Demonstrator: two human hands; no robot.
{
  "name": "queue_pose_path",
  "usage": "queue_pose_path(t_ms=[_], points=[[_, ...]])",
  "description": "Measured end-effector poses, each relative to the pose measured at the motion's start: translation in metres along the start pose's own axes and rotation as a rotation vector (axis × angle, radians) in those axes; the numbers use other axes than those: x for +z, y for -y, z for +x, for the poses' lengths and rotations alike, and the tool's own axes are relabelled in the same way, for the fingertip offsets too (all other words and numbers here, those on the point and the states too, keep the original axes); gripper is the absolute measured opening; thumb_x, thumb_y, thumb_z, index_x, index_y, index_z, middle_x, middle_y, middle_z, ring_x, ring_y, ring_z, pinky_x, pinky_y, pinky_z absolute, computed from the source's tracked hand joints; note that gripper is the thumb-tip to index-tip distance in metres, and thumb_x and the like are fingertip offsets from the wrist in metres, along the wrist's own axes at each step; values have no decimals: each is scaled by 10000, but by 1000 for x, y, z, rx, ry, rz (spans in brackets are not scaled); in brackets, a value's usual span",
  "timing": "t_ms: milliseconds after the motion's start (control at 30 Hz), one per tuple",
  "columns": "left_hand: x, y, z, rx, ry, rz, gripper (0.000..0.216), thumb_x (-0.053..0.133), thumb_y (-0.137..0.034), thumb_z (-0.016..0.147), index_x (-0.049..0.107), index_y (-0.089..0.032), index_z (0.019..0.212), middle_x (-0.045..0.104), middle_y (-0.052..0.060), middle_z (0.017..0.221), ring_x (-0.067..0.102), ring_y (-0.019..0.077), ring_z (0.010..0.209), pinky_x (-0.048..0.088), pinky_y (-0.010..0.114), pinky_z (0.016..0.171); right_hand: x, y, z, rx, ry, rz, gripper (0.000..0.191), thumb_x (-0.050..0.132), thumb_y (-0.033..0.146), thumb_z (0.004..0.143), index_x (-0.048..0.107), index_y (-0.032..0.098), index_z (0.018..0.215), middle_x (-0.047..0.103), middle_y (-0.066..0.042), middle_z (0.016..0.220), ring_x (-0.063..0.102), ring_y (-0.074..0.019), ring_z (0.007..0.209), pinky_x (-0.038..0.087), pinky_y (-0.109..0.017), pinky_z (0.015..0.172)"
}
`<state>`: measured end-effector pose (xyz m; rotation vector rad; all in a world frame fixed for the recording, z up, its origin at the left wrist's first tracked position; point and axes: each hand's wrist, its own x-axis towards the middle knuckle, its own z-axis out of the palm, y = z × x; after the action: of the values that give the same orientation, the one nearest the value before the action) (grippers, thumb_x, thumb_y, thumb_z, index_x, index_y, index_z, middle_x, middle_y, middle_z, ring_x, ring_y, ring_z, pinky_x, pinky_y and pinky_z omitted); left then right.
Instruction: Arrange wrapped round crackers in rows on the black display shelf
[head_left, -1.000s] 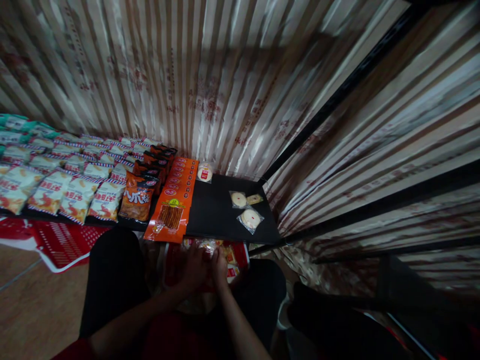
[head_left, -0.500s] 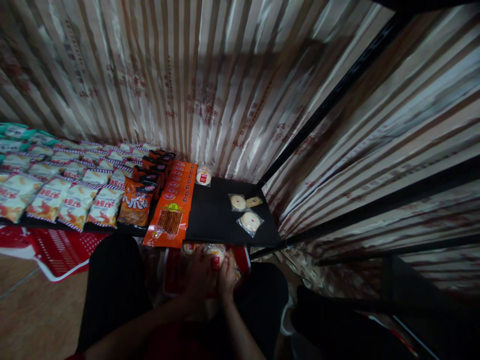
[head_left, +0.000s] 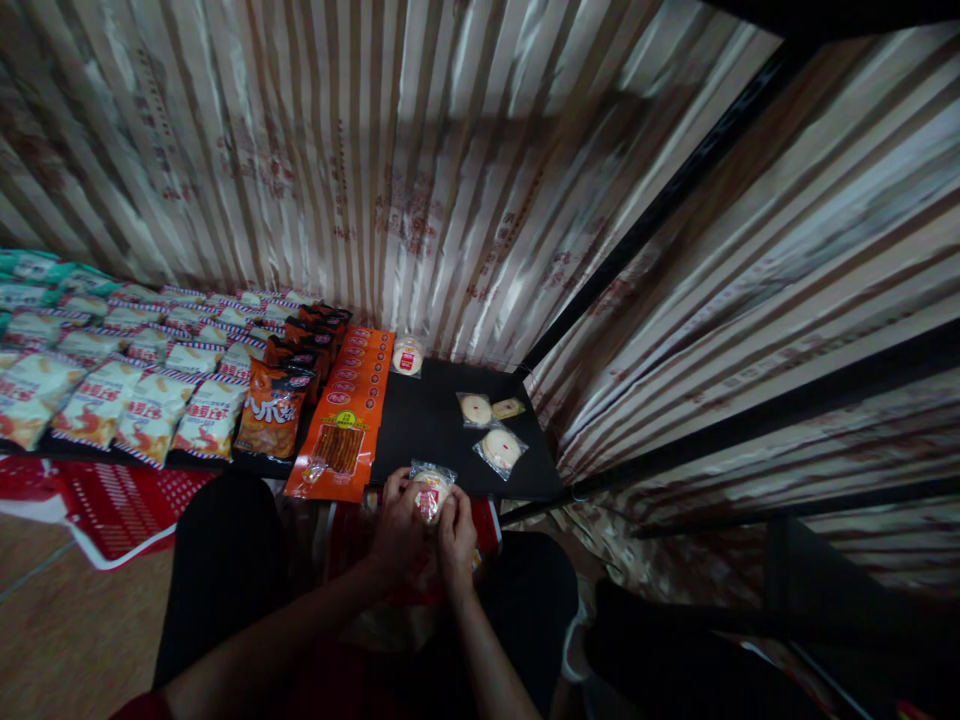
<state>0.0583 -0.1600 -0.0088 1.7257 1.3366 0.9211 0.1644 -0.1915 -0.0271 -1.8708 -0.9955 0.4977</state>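
Between my two hands is a round white pastry in a clear wrapper with a red label (head_left: 430, 495). My left hand (head_left: 397, 525) grips its left side, and my right hand (head_left: 456, 535) grips the right side. They hold it at the front edge of the black shelf (head_left: 427, 420), over a red basket (head_left: 487, 520) partly hidden by my hands and legs. On the shelf, a similar wrapped pastry (head_left: 408, 356) lies at the back. Two more wrapped round pastries (head_left: 501, 449) lie to the right, beside a small yellowish packet (head_left: 508, 408).
Left of the pastries lie flat orange snack packs (head_left: 341, 420), then orange-brown bags (head_left: 271, 408) and rows of white snack bags (head_left: 214, 415). A striped curtain (head_left: 450, 180) hangs behind. Black metal posts (head_left: 660, 230) stand at the right. Another red basket (head_left: 124, 505) is at lower left.
Both hands have risen from the red basket toward the shelf's front edge, bringing the wrapped pastry up with them. The things on the shelf have stayed put.
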Motion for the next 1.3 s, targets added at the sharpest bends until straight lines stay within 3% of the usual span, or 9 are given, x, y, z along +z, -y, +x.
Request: queue_pose_path(t_ms=[300,467,600,700,967,1300], points=[[-11,-17,24,-76,7,49,387,372,-50,763,640,-167,1018,437,79,1225,499,178,1092,414,309,1003,0,22,23,22,134,-7,537,424,478,823,543,100,1185,678,-134,1023,646,-221,890,499,-314,788],[-14,-21,34,-90,-19,57,452,378,5,716,631,-172,1047,428,75,1200,483,179,1118,393,289,1029,1,24,33,-118,113,-144,523,433,437,832,572,97,1204,640,-143,1090,601,-231,988,459,-328,883],[-15,-19,43,-118,-17,111,465,388,16,707,631,-170,1057,429,83,1179,495,187,1089,412,295,1010,3,26,41,-176,148,-280,486,456,394,839,565,137,1238,656,-99,943,609,-200,825,477,-304,800],[-17,-18,49,-126,-11,155,491,399,21,693,617,-174,1088,438,81,1124,492,188,1071,436,292,976,5,28,46,-179,169,-317,454,473,358,839,572,149,1229,661,-86,944,608,-177,783,476,-280,781],[-17,-12,59,-119,10,239,458,408,-1,729,610,-156,1110,449,92,1120,498,180,1033,421,275,966,12,37,53,-108,195,-300,454,510,332,815,574,122,1213,666,-89,950,610,-170,736,472,-274,746],[-16,-8,66,-138,56,405,461,454,-101,765,532,-124,1218,522,122,1136,463,239,1098,360,333,992,17,39,62,-102,199,-294,338,561,281,780,645,165,1086,678,-57,869,600,-169,707,446,-259,692]])
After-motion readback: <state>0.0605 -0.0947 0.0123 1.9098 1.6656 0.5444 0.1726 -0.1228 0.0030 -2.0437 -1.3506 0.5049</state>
